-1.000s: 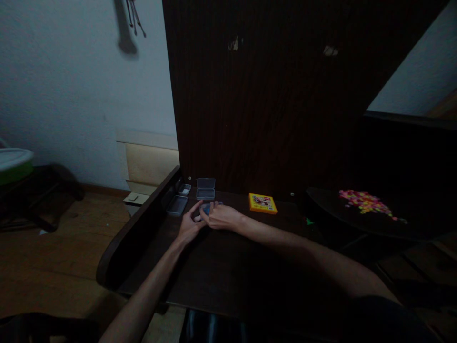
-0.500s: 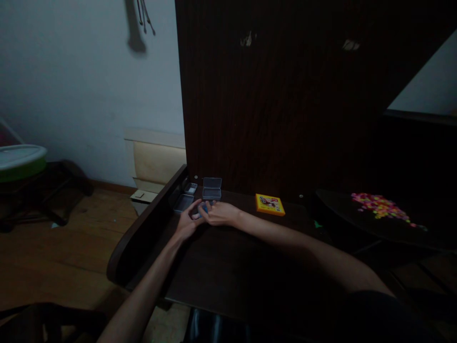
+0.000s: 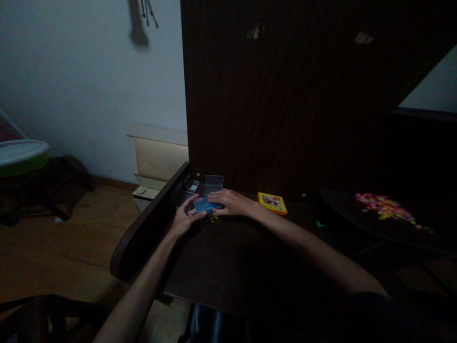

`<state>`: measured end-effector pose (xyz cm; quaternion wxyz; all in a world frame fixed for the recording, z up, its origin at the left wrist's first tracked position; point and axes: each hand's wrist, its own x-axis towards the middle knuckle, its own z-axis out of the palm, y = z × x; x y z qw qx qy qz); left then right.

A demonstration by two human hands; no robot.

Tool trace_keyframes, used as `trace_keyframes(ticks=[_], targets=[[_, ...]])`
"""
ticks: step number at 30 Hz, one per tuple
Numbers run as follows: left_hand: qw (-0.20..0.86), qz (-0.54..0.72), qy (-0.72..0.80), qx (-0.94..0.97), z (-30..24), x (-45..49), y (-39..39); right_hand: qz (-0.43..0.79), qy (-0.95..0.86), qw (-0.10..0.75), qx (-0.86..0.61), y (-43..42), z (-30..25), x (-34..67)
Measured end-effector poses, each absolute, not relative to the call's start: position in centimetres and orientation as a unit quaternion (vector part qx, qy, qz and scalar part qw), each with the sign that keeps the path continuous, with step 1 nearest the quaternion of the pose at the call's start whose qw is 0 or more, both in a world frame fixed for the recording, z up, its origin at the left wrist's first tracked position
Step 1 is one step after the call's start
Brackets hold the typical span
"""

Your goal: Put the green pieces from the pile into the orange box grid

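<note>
At back of desk [image 3: 221, 267], L hand [image 3: 183, 220] & R hand [image 3: 230, 202] grip blue case [image 3: 206, 206], fingers curled on its ends; mid-handling, prob. needs steady hold.

The person is wearing what is looking like a dark garment [image 3: 392, 320], showing at the lower right beside the upper arm; the dim light is hiding its cut and exact colour. Both forearms [image 3: 150, 281] are showing bare from elbow to wrist, and the left grip [image 3: 183, 220] and right grip [image 3: 232, 204] are showing bare too.
</note>
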<state>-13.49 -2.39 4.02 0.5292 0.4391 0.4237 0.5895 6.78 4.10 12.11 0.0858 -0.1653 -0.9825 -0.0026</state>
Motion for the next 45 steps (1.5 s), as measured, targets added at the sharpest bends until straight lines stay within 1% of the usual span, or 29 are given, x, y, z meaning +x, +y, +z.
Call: trace_keyframes(ticks=[4, 10, 15, 18, 20, 24, 27, 30, 34, 37, 39, 41, 43, 45], targets=[[0.522, 0.595, 0.422, 0.443, 4.1, -13.2, -2.1, -0.031, -0.983, 0.069, -0.167, 3.9, 11.7, 6.5], [0.533, 0.588, 0.423, 0.437, 4.1, -12.3, -2.1, -0.145, -0.971, 0.018, -0.188, 2.6, 10.6, 5.9], [0.540, 0.584, 0.420, 0.438, 3.8, -12.1, -1.8, -0.231, -0.963, 0.009, -0.141, 2.2, 9.7, 5.6], [0.542, 0.582, 0.417, 0.441, 3.3, -12.2, -1.8, -0.247, -0.960, 0.003, -0.134, 2.1, 9.4, 5.6], [0.549, 0.580, 0.415, 0.437, 3.0, -12.2, -1.8, -0.236, -0.963, 0.001, -0.132, 2.1, 9.5, 5.7], [0.560, 0.573, 0.406, 0.439, 2.6, -12.4, -1.9, -0.152, -0.976, 0.022, -0.154, 2.7, 10.2, 6.4], [0.563, 0.573, 0.374, 0.463, 2.5, -12.5, -2.0, -0.064, -0.977, 0.079, -0.188, 3.6, 10.6, 6.9], [0.557, 0.590, 0.335, 0.479, 2.4, -12.4, -2.0, 0.005, -0.957, 0.172, -0.232, 4.7, 10.5, 6.8], [0.531, 0.590, 0.325, 0.514, 2.3, -12.2, -2.4, 0.102, -0.896, 0.332, -0.277, 6.1, 9.8, 5.6], [0.512, 0.579, 0.326, 0.544, 2.7, -12.3, -3.0, 0.237, -0.816, 0.411, -0.331, 7.6, 9.0, 4.4], [0.504, 0.559, 0.333, 0.568, 3.0, -12.5, -3.3, 0.354, -0.742, 0.429, -0.374, 8.6, 8.3, 3.6], [0.503, 0.537, 0.345, 0.582, 3.1, -12.8, -3.3, 0.436, -0.680, 0.436, -0.398, 9.4, 7.3, 3.0], [0.486, 0.534, 0.366, 0.588, 2.7, -13.1, -3.0, 0.458, -0.653, 0.445, -0.407, 9.9, 6.2, 2.6], [0.431, 0.546, 0.396, 0.599, 1.9, -13.4, -2.5, 0.454, -0.642, 0.457, -0.416, 9.8, 4.8, 2.4]])
